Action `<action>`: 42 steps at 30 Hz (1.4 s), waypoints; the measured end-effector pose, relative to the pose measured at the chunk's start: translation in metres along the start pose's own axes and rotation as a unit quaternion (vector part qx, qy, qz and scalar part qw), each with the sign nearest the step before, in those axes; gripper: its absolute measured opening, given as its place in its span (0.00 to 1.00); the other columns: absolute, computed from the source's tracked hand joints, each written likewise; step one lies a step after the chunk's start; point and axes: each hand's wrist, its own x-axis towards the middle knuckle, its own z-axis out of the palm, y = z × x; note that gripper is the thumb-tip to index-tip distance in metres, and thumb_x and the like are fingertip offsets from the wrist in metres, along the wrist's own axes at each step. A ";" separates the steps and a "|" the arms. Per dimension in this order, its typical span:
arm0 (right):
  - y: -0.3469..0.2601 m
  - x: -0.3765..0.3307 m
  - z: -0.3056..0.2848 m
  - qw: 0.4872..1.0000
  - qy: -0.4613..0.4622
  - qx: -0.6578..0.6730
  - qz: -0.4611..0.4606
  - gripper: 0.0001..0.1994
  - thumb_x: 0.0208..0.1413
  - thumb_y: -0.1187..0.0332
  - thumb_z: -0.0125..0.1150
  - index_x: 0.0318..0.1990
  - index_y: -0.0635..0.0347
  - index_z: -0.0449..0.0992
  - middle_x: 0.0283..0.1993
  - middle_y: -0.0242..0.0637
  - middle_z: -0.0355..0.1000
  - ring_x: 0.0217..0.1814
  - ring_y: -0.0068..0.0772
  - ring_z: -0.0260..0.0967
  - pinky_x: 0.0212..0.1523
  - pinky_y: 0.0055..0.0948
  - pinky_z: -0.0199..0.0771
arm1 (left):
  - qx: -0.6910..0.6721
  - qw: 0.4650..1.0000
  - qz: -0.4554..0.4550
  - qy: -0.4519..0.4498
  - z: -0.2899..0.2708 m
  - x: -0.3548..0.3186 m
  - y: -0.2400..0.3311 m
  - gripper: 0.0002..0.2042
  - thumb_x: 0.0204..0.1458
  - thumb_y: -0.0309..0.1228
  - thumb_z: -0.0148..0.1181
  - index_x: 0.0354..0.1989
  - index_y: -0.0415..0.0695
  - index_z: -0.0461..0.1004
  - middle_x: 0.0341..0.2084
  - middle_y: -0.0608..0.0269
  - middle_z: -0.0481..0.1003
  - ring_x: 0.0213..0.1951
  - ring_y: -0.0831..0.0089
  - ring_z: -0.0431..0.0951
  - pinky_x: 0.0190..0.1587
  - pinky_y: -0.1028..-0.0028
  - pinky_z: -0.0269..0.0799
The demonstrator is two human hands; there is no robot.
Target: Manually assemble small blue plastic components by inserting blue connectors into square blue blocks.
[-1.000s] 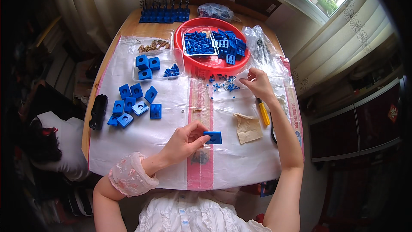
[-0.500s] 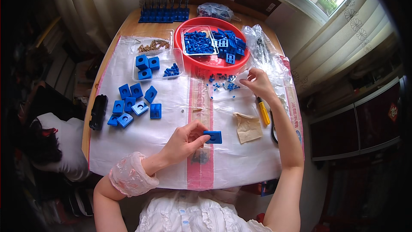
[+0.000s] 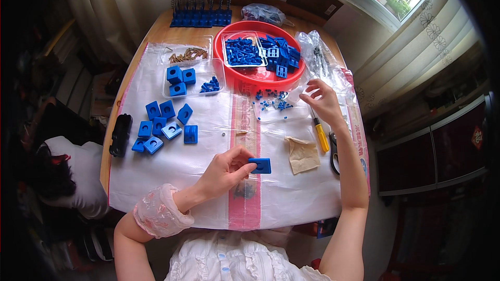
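Reference: red basin [image 3: 250, 79], far side of counter [image 3: 147, 35]. Going left to right.

Long black case [image 3: 121, 135]: well left of basin, nearer me. Loose blue blocks [image 3: 159, 126]: left of basin, nearer me, bunched up, some tilted on each other. Clear tub [image 3: 211, 68]: just left of basin, more blocks plus small blue parts in it.

Left hand [image 3: 229, 170]: straight on my side of basin, well apart from it. Thumb and fingers pinched on one blue block [image 3: 261, 166], held by its left end, rest sticking out right.

Tiny blue and clear bits [image 3: 273, 101]: just my side of basin, scattered. Brown paper piece [image 3: 303, 156]: nearer me, right of basin's middle.

Right hand [image 3: 323, 99]: just right of basin, nearer me. Fingers half curled, thumb close to index; can't tell if anything's between them. Translucent sheet [image 3: 297, 94] right at the fingertips. Yellow-handled screwdriver [image 3: 321, 139] beyond basin's right edge, nearer me.

Risks, my judgement: a snag on the sheet could scatter the bits. One-ended pinch could let the block twist or slip if pushed off-centre.
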 end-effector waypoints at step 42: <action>-0.061 -0.029 0.047 0.976 -0.008 -0.218 -0.026 0.09 0.54 0.62 0.66 0.33 0.57 0.84 0.29 0.48 0.79 0.35 0.50 0.79 0.40 0.47 0.77 | 0.029 0.999 0.014 0.004 0.001 -0.001 -0.003 0.08 0.62 0.26 0.62 0.44 0.38 0.72 0.31 0.60 0.81 0.31 0.81 0.80 0.34 0.78 0.76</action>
